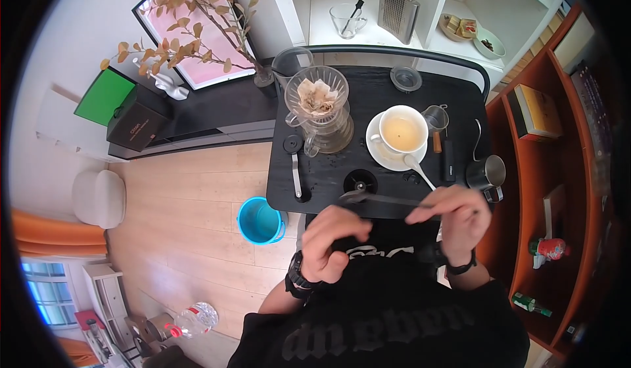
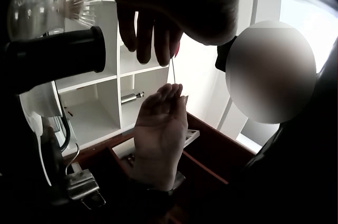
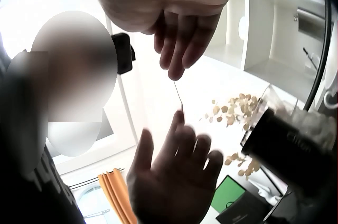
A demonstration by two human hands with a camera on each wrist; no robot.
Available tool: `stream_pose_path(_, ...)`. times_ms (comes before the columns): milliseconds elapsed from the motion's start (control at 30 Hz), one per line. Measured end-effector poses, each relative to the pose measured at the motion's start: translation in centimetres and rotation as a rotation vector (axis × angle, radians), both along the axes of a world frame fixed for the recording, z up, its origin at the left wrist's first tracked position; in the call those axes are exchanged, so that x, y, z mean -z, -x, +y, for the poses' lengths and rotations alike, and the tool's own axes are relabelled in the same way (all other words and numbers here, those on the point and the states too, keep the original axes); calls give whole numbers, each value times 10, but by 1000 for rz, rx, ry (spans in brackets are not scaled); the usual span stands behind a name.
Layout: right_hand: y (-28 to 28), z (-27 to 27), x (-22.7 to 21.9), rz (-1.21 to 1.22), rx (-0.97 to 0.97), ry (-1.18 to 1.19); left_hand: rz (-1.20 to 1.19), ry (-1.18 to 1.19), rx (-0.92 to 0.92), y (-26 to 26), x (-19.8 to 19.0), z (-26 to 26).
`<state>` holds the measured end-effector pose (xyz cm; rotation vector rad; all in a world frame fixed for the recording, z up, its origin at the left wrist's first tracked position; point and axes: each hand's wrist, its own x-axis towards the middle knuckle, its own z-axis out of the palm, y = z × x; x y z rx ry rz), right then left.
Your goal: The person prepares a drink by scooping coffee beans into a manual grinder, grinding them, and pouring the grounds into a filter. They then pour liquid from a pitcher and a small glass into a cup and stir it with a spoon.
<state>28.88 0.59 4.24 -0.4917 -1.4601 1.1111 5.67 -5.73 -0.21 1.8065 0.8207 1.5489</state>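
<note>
A thin grey utensil (image 1: 394, 199) spans the gap between both hands, just past the table's front edge. My right hand (image 1: 463, 220) pinches one end with its fingertips; in the left wrist view, the right hand (image 2: 161, 134) has its fingers gathered around that end. My left hand (image 1: 328, 240) is at the other end; in the right wrist view, the left hand (image 3: 174, 182) touches the thin utensil (image 3: 178, 93) with its index fingertip, thumb apart. Beyond them a white cup (image 1: 402, 130) of pale liquid stands on a saucer (image 1: 382, 160), with a white spoon (image 1: 420, 172) leaning there.
A glass dripper (image 1: 297, 98) with a used paper filter sits on a glass server (image 1: 338, 134). A hand crank (image 1: 296, 171) lies left, a round black piece (image 1: 361, 182) near the front edge. A metal pitcher (image 1: 486, 174) stands right. A blue bucket (image 1: 261, 220) is on the floor.
</note>
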Motion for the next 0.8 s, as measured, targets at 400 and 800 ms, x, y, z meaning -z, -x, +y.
stream_pose_path(400,-20,-2,10,-344,138,-115,85,351,-185,-29,50,50)
stream_pose_path(800,-16,-3,13,-288,108,26,438,137,-361,-17,6,20)
